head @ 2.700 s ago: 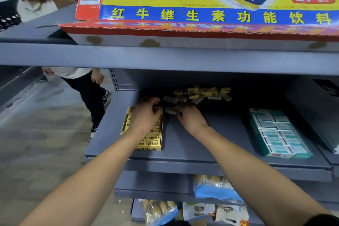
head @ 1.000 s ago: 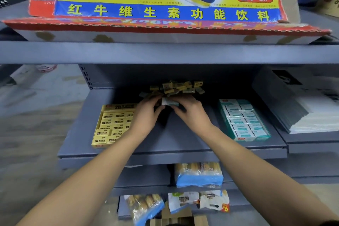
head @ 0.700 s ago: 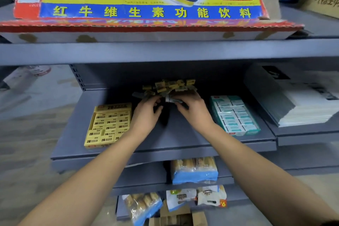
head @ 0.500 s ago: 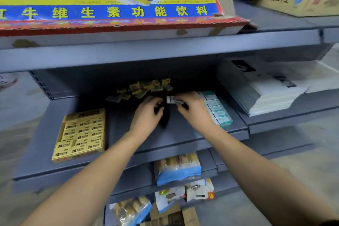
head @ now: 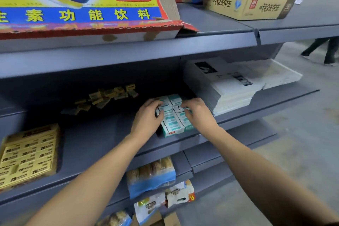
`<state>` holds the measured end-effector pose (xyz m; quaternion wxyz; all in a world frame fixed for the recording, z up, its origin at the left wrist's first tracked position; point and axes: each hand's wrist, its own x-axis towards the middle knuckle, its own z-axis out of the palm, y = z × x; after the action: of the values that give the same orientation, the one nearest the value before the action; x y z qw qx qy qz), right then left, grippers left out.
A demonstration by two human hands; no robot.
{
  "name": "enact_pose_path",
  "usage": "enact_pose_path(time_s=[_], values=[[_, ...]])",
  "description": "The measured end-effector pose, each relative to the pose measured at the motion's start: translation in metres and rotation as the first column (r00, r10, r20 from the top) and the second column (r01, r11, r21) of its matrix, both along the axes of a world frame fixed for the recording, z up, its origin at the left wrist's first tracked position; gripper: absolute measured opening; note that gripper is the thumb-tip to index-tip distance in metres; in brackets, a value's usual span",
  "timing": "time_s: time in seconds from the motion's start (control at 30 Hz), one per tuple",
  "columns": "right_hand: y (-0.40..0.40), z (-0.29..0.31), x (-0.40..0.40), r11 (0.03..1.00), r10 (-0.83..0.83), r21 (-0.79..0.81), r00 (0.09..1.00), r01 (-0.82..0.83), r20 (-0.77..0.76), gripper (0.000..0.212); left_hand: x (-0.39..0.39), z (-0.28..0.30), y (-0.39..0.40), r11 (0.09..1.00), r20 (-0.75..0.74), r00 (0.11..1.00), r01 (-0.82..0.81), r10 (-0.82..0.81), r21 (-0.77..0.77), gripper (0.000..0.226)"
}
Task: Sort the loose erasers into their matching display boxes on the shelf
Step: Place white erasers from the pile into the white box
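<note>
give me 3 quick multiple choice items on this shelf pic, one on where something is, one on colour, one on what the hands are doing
1. Where does the pile of loose erasers lie?
A. at the back of the middle shelf, left of the hands
B. on the top shelf
C. on the floor

2. What colour is the display box under the hands?
A. red
B. teal and white
C. black

3. What are the left hand and the right hand doing?
A. hanging at the person's sides
B. lifting the stack of white paper
C. resting on the erasers in the teal box, fingers curled over them

Answers:
1 A, the pile sits deep on the same shelf as the yellow box.
2 B, its front wall is teal, with white-and-teal erasers in rows.
3 C, both hands meet over the box's far rows.
</note>
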<state>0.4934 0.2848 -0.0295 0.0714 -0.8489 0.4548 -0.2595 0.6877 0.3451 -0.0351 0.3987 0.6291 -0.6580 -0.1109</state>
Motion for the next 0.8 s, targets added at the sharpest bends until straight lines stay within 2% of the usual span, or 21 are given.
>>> enact_pose_path(time_s=[0.23, 0.37, 0.53, 0.67, 0.8], values=[[-0.008, -0.004, 0.016, 0.999, 0.043, -0.025, 0.999, -0.043, -0.03, 0.027, 0.008, -0.004, 0.002, 0.999, -0.011, 0.999, -0.037, 0.037, -0.015, 0.026], [-0.011, -0.008, 0.023, 1.0, 0.007, 0.0, 1.0, -0.007, -0.031, 0.026, 0.016, -0.007, 0.008, 0.998, -0.001, 0.998, -0.064, 0.064, -0.005, 0.026], [-0.006, -0.002, 0.047, 0.998, -0.022, -0.054, 1.0, 0.02, -0.022, 0.028, 0.033, -0.008, 0.022, 0.993, 0.005, 0.993, -0.12, 0.119, 0.009, 0.029], [0.011, 0.003, 0.099, 0.988, 0.148, -0.056, 0.984, -0.143, 0.097, 0.03, 0.063, -0.008, 0.044, 0.983, 0.036, 0.983, -0.183, 0.183, 0.008, 0.03], [0.03, -0.003, 0.149, 0.969, 0.246, 0.007, 0.964, -0.248, 0.099, 0.03, 0.105, -0.005, 0.07, 0.956, 0.082, 0.953, -0.294, 0.291, 0.022, 0.031]])
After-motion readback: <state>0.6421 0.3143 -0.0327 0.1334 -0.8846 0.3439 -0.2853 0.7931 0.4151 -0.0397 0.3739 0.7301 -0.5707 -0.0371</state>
